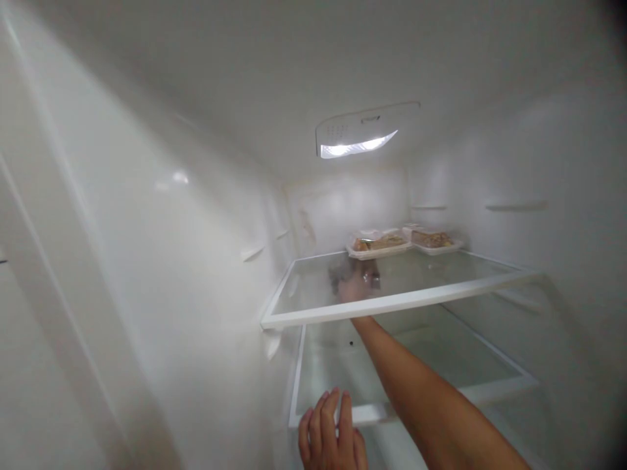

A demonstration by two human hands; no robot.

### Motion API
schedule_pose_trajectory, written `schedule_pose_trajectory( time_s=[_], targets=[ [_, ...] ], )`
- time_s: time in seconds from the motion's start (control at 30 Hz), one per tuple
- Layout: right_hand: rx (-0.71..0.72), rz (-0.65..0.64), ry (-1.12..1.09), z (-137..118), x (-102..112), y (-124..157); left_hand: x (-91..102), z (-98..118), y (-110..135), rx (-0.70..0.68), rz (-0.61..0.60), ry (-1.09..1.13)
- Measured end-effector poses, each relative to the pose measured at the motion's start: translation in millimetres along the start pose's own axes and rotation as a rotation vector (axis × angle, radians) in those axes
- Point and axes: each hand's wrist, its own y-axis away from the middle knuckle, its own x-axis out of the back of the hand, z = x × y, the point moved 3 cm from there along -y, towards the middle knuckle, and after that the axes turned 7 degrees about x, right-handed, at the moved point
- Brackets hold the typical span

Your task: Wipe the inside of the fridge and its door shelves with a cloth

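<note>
Inside a white refrigerator, my left hand (329,431) rests its stretched, slightly spread fingers at the front edge of the lower glass shelf (372,412). My right arm reaches in under the upper glass shelf (392,301). Through that glass my right hand (355,287) shows only as a blur. Around its fingers is a dark, partly shiny thing (373,274), which appears to be in its grip; its kind is not clear. The fingers themselves cannot be made out. On the upper shelf, at the back, sits a clear-lidded food tray (379,244), above and beyond my right hand.
A second covered food tray (435,240) stands to the right of the first. A lit lamp (360,145) hangs from the ceiling at the back. Shelf ledges (515,207) stick out of the side walls. A small dark spot (351,343) shows in the lower shelf area.
</note>
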Motion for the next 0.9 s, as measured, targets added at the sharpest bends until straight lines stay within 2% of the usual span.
schedule_pose_trajectory(
  time_s=[0.1,0.17,0.27,0.33,0.47,0.57,0.67,0.9],
  targets=[
    [-0.006,-0.002,0.006,-36,-21,14,-0.1,-1,2,-0.004,-0.006,-0.001],
    [0.060,-0.044,0.007,-56,-30,23,-0.4,-2,3,-0.003,-0.019,-0.023],
    [0.242,-0.150,0.027,-71,-34,34,-1.1,-4,5,-0.014,-0.029,-0.053],
    [0.392,-0.235,0.057,-70,-30,36,-1.4,-5,5,-0.024,-0.024,-0.039],
    [0.626,-0.349,0.143,-44,-8,26,-0.4,-6,2,-0.024,-0.007,0.007],
    [0.669,-0.338,0.220,-10,14,12,1.2,-5,0,-0.016,-0.006,0.024],
    [0.564,-0.236,0.306,26,34,-2,2.1,-3,-1,-0.010,-0.006,0.029],
    [0.144,0.065,0.340,96,64,-20,3.1,-3,-1,-0.001,-0.026,0.036]
  ],
)
